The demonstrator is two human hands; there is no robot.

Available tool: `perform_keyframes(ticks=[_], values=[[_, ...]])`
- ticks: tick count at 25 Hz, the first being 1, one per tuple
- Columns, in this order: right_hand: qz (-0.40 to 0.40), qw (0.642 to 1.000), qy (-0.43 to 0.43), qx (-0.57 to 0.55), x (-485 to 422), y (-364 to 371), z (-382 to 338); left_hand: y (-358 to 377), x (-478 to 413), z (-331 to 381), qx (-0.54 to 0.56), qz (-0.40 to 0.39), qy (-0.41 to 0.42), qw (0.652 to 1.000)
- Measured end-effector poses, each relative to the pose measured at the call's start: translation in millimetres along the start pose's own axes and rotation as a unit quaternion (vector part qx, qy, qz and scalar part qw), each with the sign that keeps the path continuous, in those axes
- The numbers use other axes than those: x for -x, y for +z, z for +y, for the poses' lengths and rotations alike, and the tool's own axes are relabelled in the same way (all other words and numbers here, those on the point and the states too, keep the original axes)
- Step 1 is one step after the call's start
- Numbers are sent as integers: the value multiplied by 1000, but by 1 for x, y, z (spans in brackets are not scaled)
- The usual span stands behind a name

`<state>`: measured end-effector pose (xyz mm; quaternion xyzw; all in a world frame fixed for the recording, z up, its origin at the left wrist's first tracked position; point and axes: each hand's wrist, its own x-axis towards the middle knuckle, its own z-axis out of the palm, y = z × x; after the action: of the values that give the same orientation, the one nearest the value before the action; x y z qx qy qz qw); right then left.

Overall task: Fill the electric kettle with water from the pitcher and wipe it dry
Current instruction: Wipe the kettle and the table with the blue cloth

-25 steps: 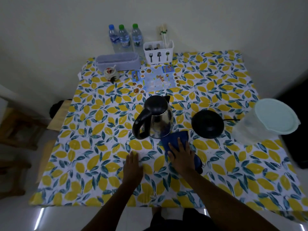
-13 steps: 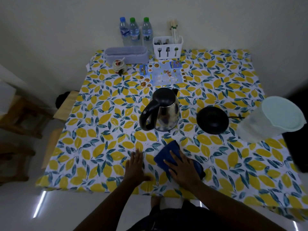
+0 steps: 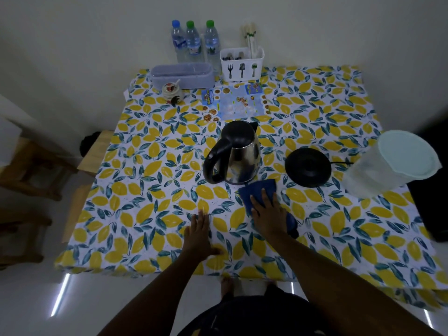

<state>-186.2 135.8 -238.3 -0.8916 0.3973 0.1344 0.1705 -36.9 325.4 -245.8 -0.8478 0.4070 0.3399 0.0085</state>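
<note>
A steel electric kettle [image 3: 238,156] with a black lid and handle stands on the lemon-print table [image 3: 150,180], off its round black base [image 3: 308,167] to the right. A clear pitcher [image 3: 390,163] with a pale lid sits at the right edge. My right hand [image 3: 268,212] lies flat, fingers spread, pressing a dark blue cloth [image 3: 260,191] onto the tablecloth just in front of the kettle. Flat on the table to the left rests my left hand [image 3: 200,235], holding nothing.
At the back stand three water bottles [image 3: 194,42], a white cutlery caddy [image 3: 242,64], a grey lidded box [image 3: 181,75], a small jar [image 3: 172,92] and a printed leaflet [image 3: 234,101]. Wooden stools [image 3: 31,166] sit left of the table.
My right hand pulled the blue cloth back toward me, then pushed it forward again next to the kettle. The left hand stayed flat in place.
</note>
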Motion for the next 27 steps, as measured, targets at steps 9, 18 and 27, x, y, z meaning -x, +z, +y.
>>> perform_keyframes(ticks=[9,18,27], values=[[-27,979,-185,87,57,23,44,2,-1,-1,-6,-5,0,1000],[15,997,71,-20,-15,-18,28,-1,-2,4,-17,-23,-8,1000],[-28,980,-187,62,42,31,-34,0,-2,4,-12,-13,-14,1000]])
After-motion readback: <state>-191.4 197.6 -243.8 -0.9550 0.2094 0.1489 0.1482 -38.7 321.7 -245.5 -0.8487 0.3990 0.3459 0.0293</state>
